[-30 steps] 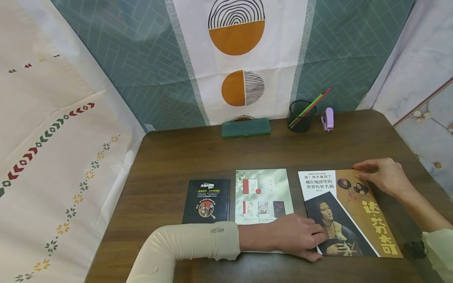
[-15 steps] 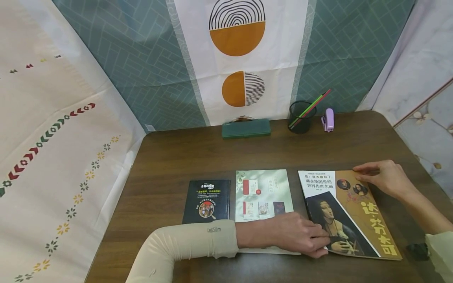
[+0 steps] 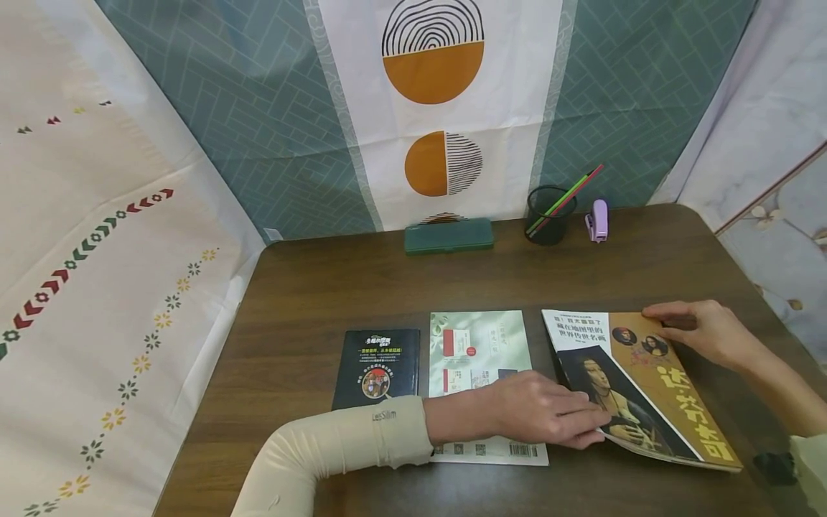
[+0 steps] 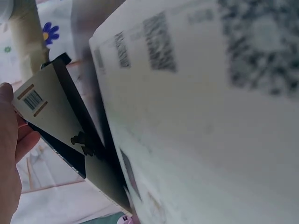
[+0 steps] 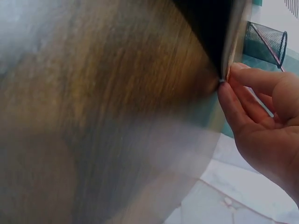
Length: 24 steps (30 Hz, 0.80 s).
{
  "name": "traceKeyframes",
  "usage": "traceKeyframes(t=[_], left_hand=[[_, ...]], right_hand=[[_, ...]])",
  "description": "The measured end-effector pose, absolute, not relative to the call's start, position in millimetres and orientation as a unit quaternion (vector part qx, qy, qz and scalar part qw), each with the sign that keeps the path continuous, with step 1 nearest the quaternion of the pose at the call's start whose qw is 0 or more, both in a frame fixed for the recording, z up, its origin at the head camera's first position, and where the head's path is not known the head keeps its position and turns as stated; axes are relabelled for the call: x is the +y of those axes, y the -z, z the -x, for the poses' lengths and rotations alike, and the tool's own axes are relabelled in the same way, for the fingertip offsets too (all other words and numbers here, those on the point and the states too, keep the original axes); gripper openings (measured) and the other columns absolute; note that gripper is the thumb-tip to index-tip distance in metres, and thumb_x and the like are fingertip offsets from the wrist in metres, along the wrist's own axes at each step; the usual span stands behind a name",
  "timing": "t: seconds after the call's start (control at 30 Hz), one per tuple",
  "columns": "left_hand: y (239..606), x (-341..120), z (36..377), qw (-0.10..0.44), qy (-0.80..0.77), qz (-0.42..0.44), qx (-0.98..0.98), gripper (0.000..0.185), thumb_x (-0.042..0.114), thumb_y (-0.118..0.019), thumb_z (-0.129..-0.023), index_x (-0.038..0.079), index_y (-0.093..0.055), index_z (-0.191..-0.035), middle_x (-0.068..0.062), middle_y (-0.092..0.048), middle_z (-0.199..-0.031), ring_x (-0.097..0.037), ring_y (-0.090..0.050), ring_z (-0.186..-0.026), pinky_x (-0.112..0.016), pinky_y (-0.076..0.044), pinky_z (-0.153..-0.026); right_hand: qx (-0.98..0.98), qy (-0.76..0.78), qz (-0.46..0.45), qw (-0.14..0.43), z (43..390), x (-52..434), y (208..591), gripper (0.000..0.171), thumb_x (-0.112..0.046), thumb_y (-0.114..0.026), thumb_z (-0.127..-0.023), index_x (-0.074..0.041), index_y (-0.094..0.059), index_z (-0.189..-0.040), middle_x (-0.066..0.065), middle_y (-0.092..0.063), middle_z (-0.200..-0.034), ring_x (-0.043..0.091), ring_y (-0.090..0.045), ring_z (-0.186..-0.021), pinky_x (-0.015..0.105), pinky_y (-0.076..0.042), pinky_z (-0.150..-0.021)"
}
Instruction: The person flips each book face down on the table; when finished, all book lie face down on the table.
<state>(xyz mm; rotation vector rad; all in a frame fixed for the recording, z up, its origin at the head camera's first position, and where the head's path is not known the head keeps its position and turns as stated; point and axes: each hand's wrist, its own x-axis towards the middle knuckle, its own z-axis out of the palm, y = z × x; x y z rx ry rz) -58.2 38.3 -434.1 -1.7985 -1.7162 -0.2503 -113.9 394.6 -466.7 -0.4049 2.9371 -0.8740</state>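
Observation:
Three books lie in a row on the brown table [image 3: 362, 287]: a black book [image 3: 376, 368], a pale green book [image 3: 479, 343] and a large art book [image 3: 652, 391] with a gold cover and painted portraits. My left hand [image 3: 584, 427] reaches across the green book and pinches the art book's lower left edge, fingers on top and thumb beneath. My right hand [image 3: 659, 323] grips its far right corner. The near edge is raised and its page block shows. In the left wrist view the art book [image 4: 60, 126] stands by my left hand [image 4: 9, 158]. In the right wrist view my right hand [image 5: 261, 116] pinches the book corner [image 5: 229, 42].
Along the back edge stand a green pencil case [image 3: 449, 235], a black mesh cup [image 3: 549, 213] with pencils and a purple stapler [image 3: 599, 219]. Patterned cloths hang behind and to both sides. Bare tabletop lies between the books and these items.
The art book's left and near edge has risen off the table in my left hand. My left forearm has slid back, uncovering the green book's barcode strip. The right hand has shifted slightly nearer.

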Motion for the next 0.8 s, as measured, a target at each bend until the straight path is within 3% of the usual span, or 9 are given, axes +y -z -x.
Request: traceKeyframes(t=[0.07,0.17,0.27,0.4,0.57,0.7,0.8], left_hand=[[431.0,37.3,61.0,0.339,0.097,0.676,-0.647,0.039,0.031,-0.045,-0.111,0.015,-0.081,-0.117,0.014,-0.077,-0.098,0.008,-0.071,-0.084,-0.013,-0.056,-0.079],[426.3,35.7,65.5,0.361,0.106,0.665,-0.645,0.037,0.031,-0.048,-0.111,0.016,-0.081,-0.116,0.013,-0.078,-0.101,0.008,-0.071,-0.085,-0.013,-0.055,-0.078],[422.1,34.2,69.6,0.366,0.124,0.653,-0.652,0.034,0.031,-0.052,-0.11,0.016,-0.082,-0.116,0.011,-0.08,-0.103,0.006,-0.073,-0.088,-0.012,-0.055,-0.078],[418.3,32.3,74.1,0.375,0.142,0.634,-0.661,0.029,0.032,-0.06,-0.106,0.016,-0.083,-0.115,0.009,-0.081,-0.105,0.004,-0.074,-0.091,-0.012,-0.055,-0.077],[413.7,30.7,78.8,0.38,0.153,0.616,-0.673,0.026,0.036,-0.071,-0.101,0.018,-0.084,-0.114,0.008,-0.081,-0.107,0.004,-0.074,-0.092,-0.01,-0.053,-0.075],[407.1,27.6,82.7,0.37,0.162,0.597,-0.693,0.025,0.036,-0.071,-0.101,0.019,-0.084,-0.115,0.01,-0.08,-0.109,0.004,-0.074,-0.095,-0.008,-0.051,-0.072],[400.9,23.4,86.6,0.351,0.166,0.588,-0.71,0.026,0.034,-0.068,-0.104,0.017,-0.084,-0.116,0.01,-0.08,-0.109,0.003,-0.074,-0.098,-0.007,-0.05,-0.074]], right_hand=[[0.949,0.28,0.14,0.029,113.4,397.0,467.1,0.036,0.005,-0.079,-0.091,0.003,-0.075,-0.127,0.034,-0.068,-0.127,0.022,-0.072,-0.106,0.009,-0.047,-0.07],[0.948,0.276,0.153,0.028,112.7,399.8,467.5,0.039,0.008,-0.077,-0.09,0.0,-0.075,-0.128,0.031,-0.068,-0.13,-0.007,-0.058,-0.109,0.004,-0.041,-0.074],[0.945,0.279,0.165,0.029,111.9,402.0,468.1,0.042,0.012,-0.077,-0.088,0.0,-0.075,-0.129,0.031,-0.068,-0.131,-0.019,-0.047,-0.109,0.002,-0.039,-0.076],[0.939,0.294,0.178,0.034,111.3,405.5,469.7,0.046,0.014,-0.078,-0.085,0.001,-0.074,-0.129,0.03,-0.068,-0.132,-0.023,-0.043,-0.109,0.004,-0.041,-0.077],[0.935,0.301,0.187,0.031,112.1,409.9,470.8,0.049,0.014,-0.081,-0.082,0.004,-0.073,-0.129,0.019,-0.072,-0.129,-0.023,-0.045,-0.108,0.008,-0.047,-0.076],[0.935,0.303,0.172,0.058,112.8,411.0,469.0,0.049,0.011,-0.08,-0.086,0.004,-0.071,-0.133,0.03,-0.07,-0.127,-0.014,-0.054,-0.101,0.017,-0.051,-0.07],[0.934,0.313,0.156,0.071,112.4,412.3,468.7,0.046,0.008,-0.078,-0.09,0.003,-0.07,-0.135,0.033,-0.068,-0.129,-0.014,-0.054,-0.102,0.017,-0.051,-0.07]])
